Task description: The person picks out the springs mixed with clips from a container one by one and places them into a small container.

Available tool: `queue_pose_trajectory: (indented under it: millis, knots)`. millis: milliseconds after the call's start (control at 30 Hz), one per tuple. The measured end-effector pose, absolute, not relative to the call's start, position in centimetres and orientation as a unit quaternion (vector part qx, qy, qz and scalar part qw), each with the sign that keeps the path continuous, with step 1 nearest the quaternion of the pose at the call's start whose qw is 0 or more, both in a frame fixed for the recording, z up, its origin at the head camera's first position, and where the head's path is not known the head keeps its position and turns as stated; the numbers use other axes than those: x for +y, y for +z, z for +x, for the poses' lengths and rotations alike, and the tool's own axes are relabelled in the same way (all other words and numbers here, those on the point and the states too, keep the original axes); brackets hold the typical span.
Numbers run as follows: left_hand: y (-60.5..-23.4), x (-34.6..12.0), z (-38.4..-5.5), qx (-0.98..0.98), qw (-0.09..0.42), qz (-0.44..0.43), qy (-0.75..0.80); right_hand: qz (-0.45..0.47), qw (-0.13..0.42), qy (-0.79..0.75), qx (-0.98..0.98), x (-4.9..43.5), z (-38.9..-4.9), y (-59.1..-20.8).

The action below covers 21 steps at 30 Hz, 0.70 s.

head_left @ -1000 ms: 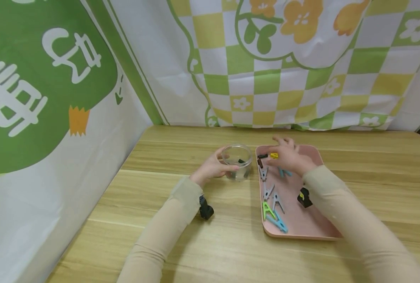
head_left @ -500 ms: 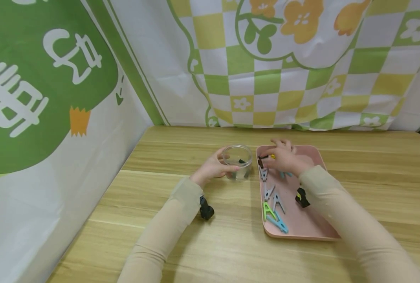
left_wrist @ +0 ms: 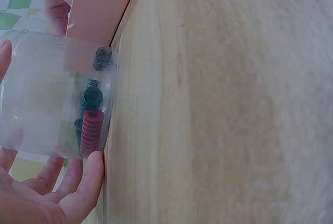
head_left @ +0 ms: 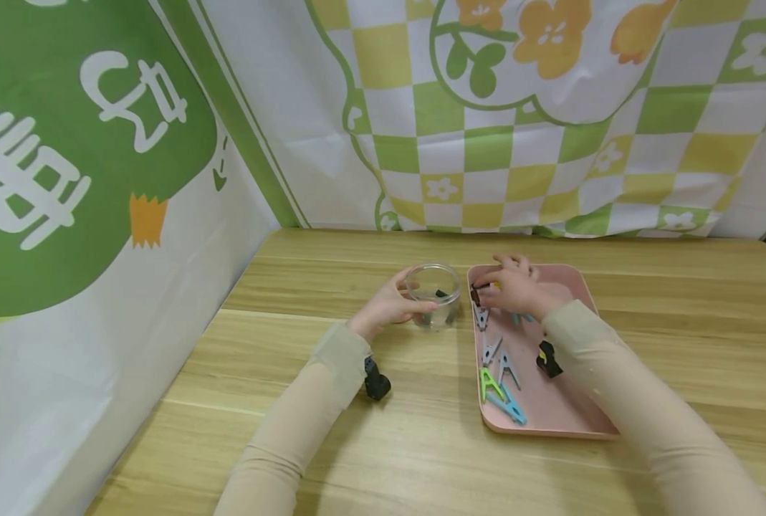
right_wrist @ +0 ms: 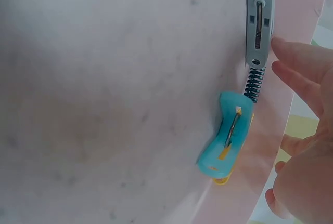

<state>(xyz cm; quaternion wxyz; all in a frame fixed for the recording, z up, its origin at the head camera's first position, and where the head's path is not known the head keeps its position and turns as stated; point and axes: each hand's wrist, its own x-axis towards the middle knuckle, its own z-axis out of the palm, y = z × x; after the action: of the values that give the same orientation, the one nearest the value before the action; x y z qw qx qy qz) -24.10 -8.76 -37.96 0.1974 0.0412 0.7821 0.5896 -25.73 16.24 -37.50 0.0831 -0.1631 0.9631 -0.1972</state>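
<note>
My left hand (head_left: 389, 301) holds a clear round jar (head_left: 448, 312) by its side, thumb on the near side. Inside the jar, the left wrist view shows a red spring (left_wrist: 92, 133) and several dark green or black springs (left_wrist: 93, 98) at the bottom. My right hand (head_left: 518, 289) reaches into the far left corner of a pink tray (head_left: 550, 423), fingertips beside a brown spring (head_left: 476, 297). Seen from the right wrist, thumb and forefinger come up to a grey clothespin (right_wrist: 259, 31); whether they pinch anything is hidden. A dark spring (right_wrist: 254, 84) lies between that clothespin and a blue one (right_wrist: 229, 135).
Along the tray's left side lie grey clothespins (head_left: 506, 370), a green clothespin (head_left: 489, 385) and a blue clothespin (head_left: 507, 407). A yellow clothespin (head_left: 496, 285) shows partly behind the right hand. Patterned cloth (head_left: 421, 143) hangs behind the wooden table (head_left: 279, 265).
My right hand has lowered and shifted left in the tray, its fingertips coming to the springs in the far left corner. The left hand and jar stay in place.
</note>
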Motion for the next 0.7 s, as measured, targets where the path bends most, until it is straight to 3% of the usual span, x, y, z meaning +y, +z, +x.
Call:
queue_pose_trajectory:
  millis: [700]
  knots:
    - [-38.19,-8.78,-24.32,0.784,0.199,0.045,0.586,-0.160,0.093,-0.187,0.965,16.24,-26.44,-38.18]
